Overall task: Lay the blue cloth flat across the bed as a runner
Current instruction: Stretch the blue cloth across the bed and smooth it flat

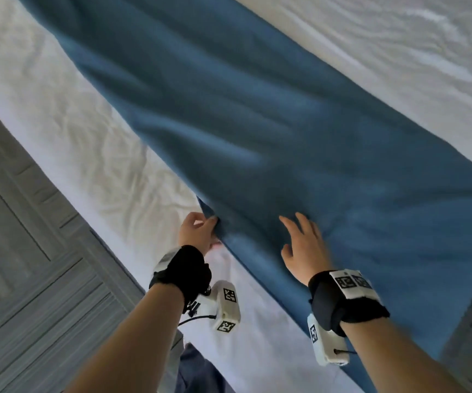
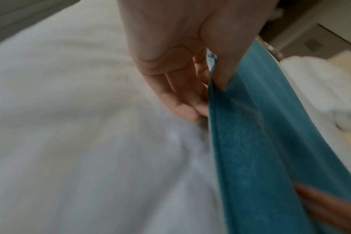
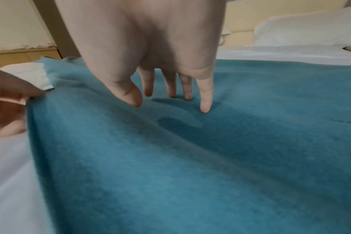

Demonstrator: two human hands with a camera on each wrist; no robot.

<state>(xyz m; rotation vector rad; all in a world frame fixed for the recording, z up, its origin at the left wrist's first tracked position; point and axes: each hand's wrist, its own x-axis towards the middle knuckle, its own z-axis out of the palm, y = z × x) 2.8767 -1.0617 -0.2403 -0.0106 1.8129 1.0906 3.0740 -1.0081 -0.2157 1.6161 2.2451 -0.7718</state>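
My left hand (image 1: pixel 198 232) has a pinch grip on the near left edge of the blue cloth (image 1: pixel 257 131); in the left wrist view the thumb sits on top of the hem and the fingers (image 2: pixel 182 101) lie under it, lifting that edge slightly off the sheet. My right hand (image 1: pixel 304 245) holds nothing: its fingers (image 3: pixel 205 101) are straight and spread, tips touching the top of the cloth just beside the pinched edge.

From there the cloth runs away from me as a long band across the white bed (image 1: pixel 93 131), with its near end hanging over the side toward the floor (image 1: pixel 30 251). It lies mostly spread, but long soft ridges fan out from the pinched spot and a shallow dent sits under my right fingertips. White pillows (image 3: pixel 303 31) lie well apart, at the head of the bed.

I judge this to be the smoothing stage, with the runner nearly placed. The risks come from the pinch: pulling the hem sideways could drag the whole band askew, since the fabric looks light and slides freely on the sheet. Pressing too hard with the right hand while the left tugs could bunch new folds between them. Letting the lifted edge drop loosely could leave it folded under itself.
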